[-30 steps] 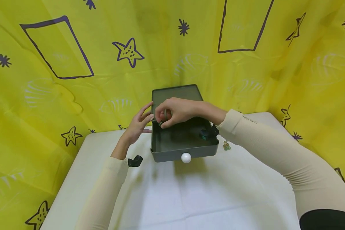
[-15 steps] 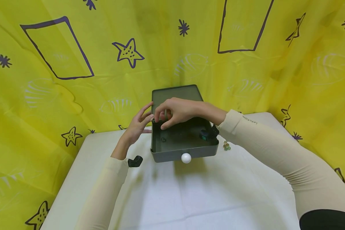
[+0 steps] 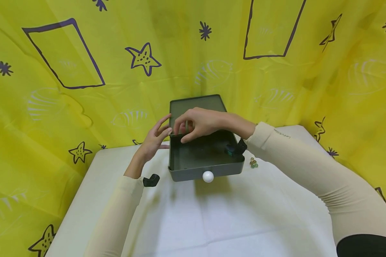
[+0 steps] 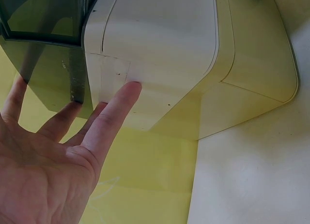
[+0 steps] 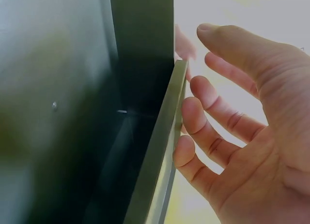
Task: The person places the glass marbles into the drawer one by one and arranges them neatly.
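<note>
A grey box with a drawer [image 3: 212, 170] stands on the table, the drawer's round white knob [image 3: 208, 176] facing me. My left hand [image 3: 152, 142] rests its fingertips against the left side; in the left wrist view its fingers are spread and nearly straight on the pale wall [image 4: 160, 35]. My right hand [image 3: 201, 123] hovers over the drawer's back left part, fingers loosely bent, thumb apart from them. Nothing is between its fingers in the right wrist view, where they hang beside the rim [image 5: 162, 137]. A small round thing, probably a marble, barely shows behind the drawer's front wall.
Several greenish and amber marbles [image 3: 253, 163] lie on the white tablecloth [image 3: 244, 214], right of the drawer. The box's flat top [image 3: 197, 103] rises behind my right hand. A yellow patterned curtain [image 3: 180, 43] hangs close behind the box.
My right hand let go of the small marble-like thing, which dropped into the drawer and rolled towards its front wall. The right hand stays nearly in place; the left has not moved.
</note>
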{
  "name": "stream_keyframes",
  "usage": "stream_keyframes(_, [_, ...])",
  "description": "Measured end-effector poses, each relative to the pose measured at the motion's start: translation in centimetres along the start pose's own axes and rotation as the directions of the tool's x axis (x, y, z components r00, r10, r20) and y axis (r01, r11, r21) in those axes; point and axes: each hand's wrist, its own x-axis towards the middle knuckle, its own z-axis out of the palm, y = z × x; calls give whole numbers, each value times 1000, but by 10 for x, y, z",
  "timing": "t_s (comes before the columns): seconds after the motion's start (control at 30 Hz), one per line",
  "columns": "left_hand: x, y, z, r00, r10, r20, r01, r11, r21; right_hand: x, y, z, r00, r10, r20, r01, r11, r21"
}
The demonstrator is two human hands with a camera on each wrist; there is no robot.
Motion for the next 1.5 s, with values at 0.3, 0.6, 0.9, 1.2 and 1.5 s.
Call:
stream_keyframes(0.3, [0, 0, 0, 1000, -13, -9, 13, 1000, 2, -10, -2, -7, 999, 2, -42, -1, 1000, 9])
stream_keyframes(0.6, [0, -1, 0, 1000, -12, -14, 12, 1000, 11, -32, 5, -13, 990, 16, -137, -16, 1000, 2])
stream_keyframes(0.9, [0, -1, 1, 1000, 2, -9, -2, 1000, 18, -57, 10, -21, 981, 33, -192, -29, 999, 24])
stream_keyframes(1.2, [-1, -1, 1, 1000, -1, -9, 1, 1000, 17, -85, 13, -26, 962, 115, -246, -103, 993, 63])
stream_keyframes(1.5, [-1, 0, 1, 1000, 1, -7, -1, 1000, 12, -115, 23, -28, 935, 172, -311, -154, 985, 81])
